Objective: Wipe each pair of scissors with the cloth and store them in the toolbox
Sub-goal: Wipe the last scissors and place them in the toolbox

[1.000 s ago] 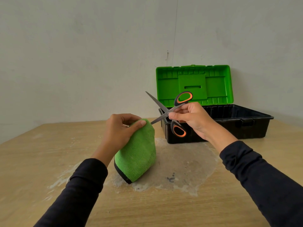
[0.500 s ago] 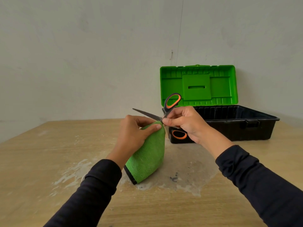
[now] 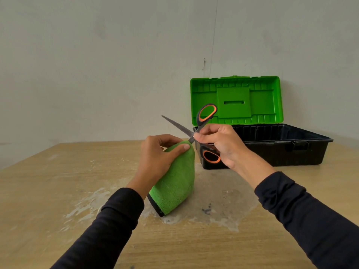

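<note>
Open toolbox (image 3: 272, 148) at the table's (image 3: 48, 191) far right, waiting. Green cloth (image 3: 174, 183) gripped in left hand (image 3: 157, 158), pinching one blade. Scissors (image 3: 196, 131) pinched by right hand (image 3: 219, 142), spread wider than before; wiping unfinished.

Fuzzy matt cloth (image 3: 175, 183) w/ dull metal scissors (image 3: 194, 133), prob. rubbery grips, left of glossy plastic toolbox (image 3: 272, 150); rough scuffed wood table (image 3: 58, 191).

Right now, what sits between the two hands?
In the head view, the scissors pivot and the green cloth top; the left hand grips the cloth, the right hand the scissors.
</note>
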Demonstrator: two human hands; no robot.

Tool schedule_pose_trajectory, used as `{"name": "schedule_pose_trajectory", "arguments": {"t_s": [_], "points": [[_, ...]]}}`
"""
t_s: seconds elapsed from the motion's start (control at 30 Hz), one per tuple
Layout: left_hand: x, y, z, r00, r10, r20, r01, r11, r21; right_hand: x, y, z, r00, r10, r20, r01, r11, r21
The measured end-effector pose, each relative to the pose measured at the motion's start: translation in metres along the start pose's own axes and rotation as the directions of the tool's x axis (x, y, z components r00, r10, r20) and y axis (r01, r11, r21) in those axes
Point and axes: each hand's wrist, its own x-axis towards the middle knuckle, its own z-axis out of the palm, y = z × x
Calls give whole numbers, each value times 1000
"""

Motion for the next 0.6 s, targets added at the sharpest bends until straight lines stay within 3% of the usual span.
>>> {"name": "schedule_pose_trajectory", "arguments": {"t_s": [0.13, 0.4, 0.53, 0.6], "points": [[1, 5, -2, 999, 38, -22, -37, 999, 33, -4, 6, 9, 999, 19, 28, -21, 998, 66], [1, 7, -3, 983, 159, 94, -176, 961, 215, -4, 3, 5, 1000, 9, -4, -9, 999, 32], [1, 6, -7, 984, 143, 105, -163, 961, 224, -2, -9, -6, 999, -31, -42, 33, 998, 57], [2, 3, -9, 988, 126, 84, -141, 967, 213, 0, -17, -16, 994, -100, -44, 99, 995, -19]]}}
